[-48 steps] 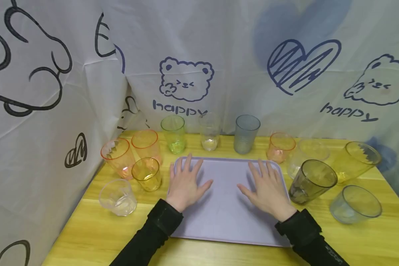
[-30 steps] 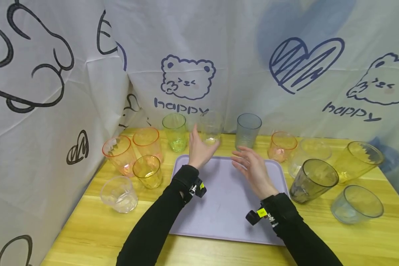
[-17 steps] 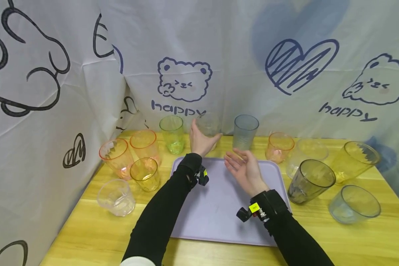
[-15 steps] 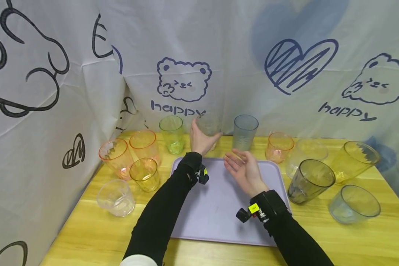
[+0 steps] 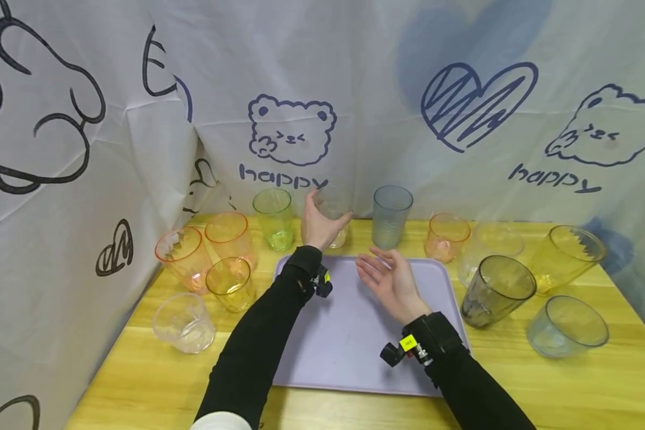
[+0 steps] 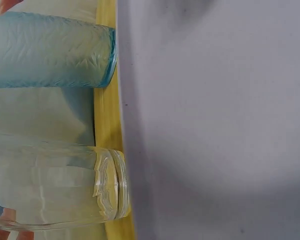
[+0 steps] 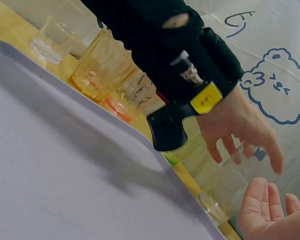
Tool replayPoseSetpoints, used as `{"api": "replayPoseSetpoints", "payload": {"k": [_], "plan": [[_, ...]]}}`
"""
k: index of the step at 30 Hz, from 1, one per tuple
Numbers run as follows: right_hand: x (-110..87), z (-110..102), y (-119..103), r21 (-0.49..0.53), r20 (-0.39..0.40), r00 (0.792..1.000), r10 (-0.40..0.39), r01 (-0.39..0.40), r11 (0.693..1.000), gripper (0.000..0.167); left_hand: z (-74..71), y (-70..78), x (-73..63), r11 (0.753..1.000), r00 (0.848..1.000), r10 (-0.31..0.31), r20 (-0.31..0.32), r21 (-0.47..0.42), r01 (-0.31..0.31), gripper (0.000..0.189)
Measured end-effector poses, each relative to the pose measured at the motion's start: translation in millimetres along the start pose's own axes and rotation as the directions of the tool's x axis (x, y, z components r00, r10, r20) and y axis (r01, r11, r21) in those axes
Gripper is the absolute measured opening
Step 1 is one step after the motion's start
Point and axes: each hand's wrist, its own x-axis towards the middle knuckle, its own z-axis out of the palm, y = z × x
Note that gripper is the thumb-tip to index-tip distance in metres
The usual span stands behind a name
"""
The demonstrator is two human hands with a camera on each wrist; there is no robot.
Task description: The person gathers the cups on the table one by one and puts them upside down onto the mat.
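Observation:
In the head view, my left hand (image 5: 323, 226) reaches round a clear tumbler (image 5: 337, 206) at the back of the table. Its fingers are on the tumbler's left and the thumb is spread to the right; whether they touch the glass I cannot tell. The tumbler (image 6: 55, 185) stands upright in the left wrist view, with fingertips (image 6: 10, 220) seen beside and through its wall. My right hand (image 5: 391, 280) hovers over the lilac tray (image 5: 355, 334), palm turned inward, holding nothing. A grey-blue tumbler (image 5: 392, 215) stands just beyond it.
A green tumbler (image 5: 274, 218) is left of the left hand. Orange (image 5: 183, 257), amber (image 5: 230, 283) and clear (image 5: 185, 322) cups stand further left. On the right are a pink cup (image 5: 447, 237), a dark grey glass (image 5: 497, 291), a yellow glass (image 5: 567, 257) and a pale blue one (image 5: 567, 327).
Both hands have left their flat position over the tray. My left hand has moved up to the clear tumbler; my right hand has turned inward and come left. In the last half second they barely move.

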Motion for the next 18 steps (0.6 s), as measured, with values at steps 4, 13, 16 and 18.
{"api": "replayPoseSetpoints", "payload": {"k": [4, 13, 16, 18], "plan": [[-1.1, -3.2, 1.7, 0.002, -0.001, 1.0, 0.008, -0.008, 1.0, 0.035, -8.3, 4.5, -8.2, 0.999, 0.998, 0.051, -0.02, 0.007, -0.051, 0.097], [-6.1, -3.3, 6.4, 0.018, 0.036, 0.998, 0.041, -0.042, 0.999, 0.042, -31.1, 22.3, -44.2, 0.964, 0.969, 0.237, -0.07, -0.105, -0.244, 0.092], [-8.6, -4.1, 8.4, 0.038, 0.059, 0.997, 0.048, -0.051, 0.998, 0.042, -35.0, 25.0, -60.4, 0.95, 0.963, 0.26, -0.071, -0.16, -0.268, 0.092], [-9.9, -5.6, 10.1, 0.062, 0.069, 0.996, 0.05, -0.055, 0.997, 0.043, -36.7, 26.1, -71.5, 0.943, 0.963, 0.26, -0.07, -0.196, -0.268, 0.092]]}}
